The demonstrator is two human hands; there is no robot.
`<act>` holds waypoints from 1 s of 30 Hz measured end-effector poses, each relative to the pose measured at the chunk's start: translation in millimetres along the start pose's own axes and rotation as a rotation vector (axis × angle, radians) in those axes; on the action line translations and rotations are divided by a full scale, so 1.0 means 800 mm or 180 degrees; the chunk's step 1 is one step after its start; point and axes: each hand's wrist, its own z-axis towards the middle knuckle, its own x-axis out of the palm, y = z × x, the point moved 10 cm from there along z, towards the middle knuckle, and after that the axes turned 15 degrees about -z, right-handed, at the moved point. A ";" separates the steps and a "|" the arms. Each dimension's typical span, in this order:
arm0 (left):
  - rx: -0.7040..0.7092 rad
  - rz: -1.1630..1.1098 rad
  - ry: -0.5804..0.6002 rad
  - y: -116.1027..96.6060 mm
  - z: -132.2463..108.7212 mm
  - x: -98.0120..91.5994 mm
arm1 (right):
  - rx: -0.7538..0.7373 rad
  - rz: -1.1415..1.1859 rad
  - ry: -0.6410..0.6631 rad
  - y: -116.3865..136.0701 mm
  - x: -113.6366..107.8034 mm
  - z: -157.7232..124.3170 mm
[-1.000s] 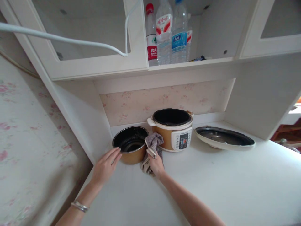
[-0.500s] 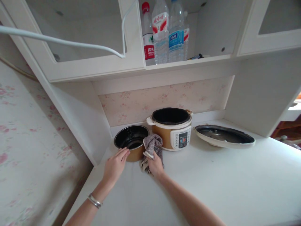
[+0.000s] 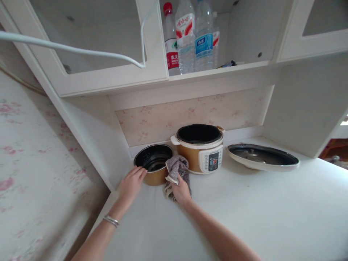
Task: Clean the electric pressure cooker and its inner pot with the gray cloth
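Observation:
A gold inner pot (image 3: 154, 178) with a black inside stands upright on the white counter. My left hand (image 3: 132, 181) holds its near left rim, fingers bent over the edge and the thumb out of sight. In my right hand (image 3: 181, 191) a grey-brown cloth (image 3: 177, 167) is bunched up, its upper fold against the pot's right side and its lower part hanging to the counter. Just right of the cloth sits a gold and white electric cooker (image 3: 193, 159), its top uncovered and its cavity dark.
To the right a cooker lid (image 3: 262, 156) lies upside down on the counter (image 3: 244, 214). Overhead, an open cabinet shelf (image 3: 244, 67) holds several plastic bottles (image 3: 186, 40). A white cable (image 3: 89, 51) crosses at the upper left. Cabinet side panels flank the counter.
My left hand has shifted slightly left and back along the pot's rim. My right hand keeps the cloth at nearly the same place beside the pot. The view has turned slightly.

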 end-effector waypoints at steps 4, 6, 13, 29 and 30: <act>0.0025 -0.0175 -0.0067 -0.053 -0.016 0.004 | -0.0004 0.0088 -0.0075 -0.003 -0.004 0.001; 0.0171 -0.0394 -0.0026 -0.056 -0.014 -0.002 | 0.0076 0.0112 -0.0109 -0.008 -0.005 0.002; 0.0203 -0.0149 0.0259 0.041 0.014 -0.004 | 0.0098 -0.0005 -0.0100 -0.014 -0.002 0.004; 0.0345 -0.0106 0.0117 0.016 0.012 -0.015 | 0.0014 -0.0092 -0.0121 -0.011 -0.007 0.005; 0.0313 -0.0070 0.0211 0.033 0.017 -0.012 | 0.0015 -0.0093 -0.0106 -0.012 -0.006 0.005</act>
